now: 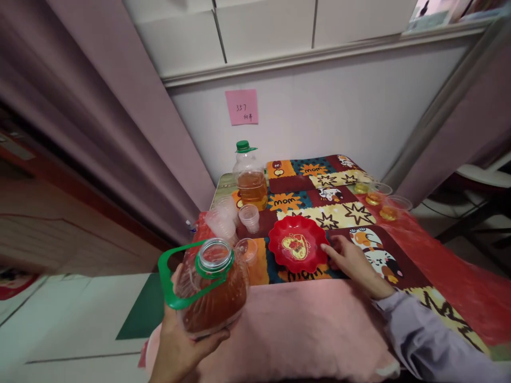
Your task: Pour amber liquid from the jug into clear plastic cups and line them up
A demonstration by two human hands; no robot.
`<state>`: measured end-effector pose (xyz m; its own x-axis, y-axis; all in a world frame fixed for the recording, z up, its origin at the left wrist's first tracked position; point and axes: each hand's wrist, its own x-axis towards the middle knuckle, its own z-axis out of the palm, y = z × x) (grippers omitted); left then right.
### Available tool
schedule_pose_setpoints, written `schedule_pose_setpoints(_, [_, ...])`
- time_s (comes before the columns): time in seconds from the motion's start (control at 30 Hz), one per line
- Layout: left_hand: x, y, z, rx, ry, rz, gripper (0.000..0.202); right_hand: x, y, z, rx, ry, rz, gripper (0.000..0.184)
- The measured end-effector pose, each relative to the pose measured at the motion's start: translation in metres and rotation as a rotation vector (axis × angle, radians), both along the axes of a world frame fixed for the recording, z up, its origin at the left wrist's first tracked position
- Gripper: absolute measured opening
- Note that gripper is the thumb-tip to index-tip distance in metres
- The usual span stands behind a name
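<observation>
My left hand [191, 346] is wrapped round the lower part of a clear plastic jug [217, 314] of amber liquid. The jug has a green handle, and its mouth is uncapped. To its right, my right hand [349, 260] pinches the rim of a red scalloped dish [281, 234] with a yellow print in its middle. Just past the jug stands a small clear cup [248, 250]. Behind that cup is a short stack of clear plastic cups [249, 218]. More stacked cups [223, 221] lie tilted to the left.
A second jug [252, 183] of amber liquid, green cap on, stands at the back left. Along the right edge are several clear cups with yellow liquid [387, 213]. A pink cloth [295, 324] covers the near edge, and patterned mats [319, 186] lie beyond.
</observation>
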<state>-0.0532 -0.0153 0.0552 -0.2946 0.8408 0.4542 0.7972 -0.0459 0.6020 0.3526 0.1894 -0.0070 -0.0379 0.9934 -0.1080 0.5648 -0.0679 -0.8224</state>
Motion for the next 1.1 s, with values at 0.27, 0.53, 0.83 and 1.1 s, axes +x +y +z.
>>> schedule_pose_setpoints(0.27, [-0.001,-0.001,0.002,-0.017,0.032,-0.094,0.139,-0.084,-0.009,0.076,0.555,-0.051,0.462,0.058])
schedule_pose_setpoints(0.53, [0.004,0.002,-0.006,0.058,-0.073,-0.034,0.132,-0.208,-0.018,0.056,0.37,-0.313,0.652,0.056])
schedule_pose_setpoints(0.83, [0.01,0.01,0.003,0.01,-0.048,-0.028,0.144,-0.089,0.017,0.047,0.511,-0.206,0.285,0.061])
schedule_pose_setpoints(1.1, [0.022,0.014,0.013,-0.007,-0.175,-0.01,0.144,-0.067,0.023,0.013,0.426,-0.306,0.305,0.066])
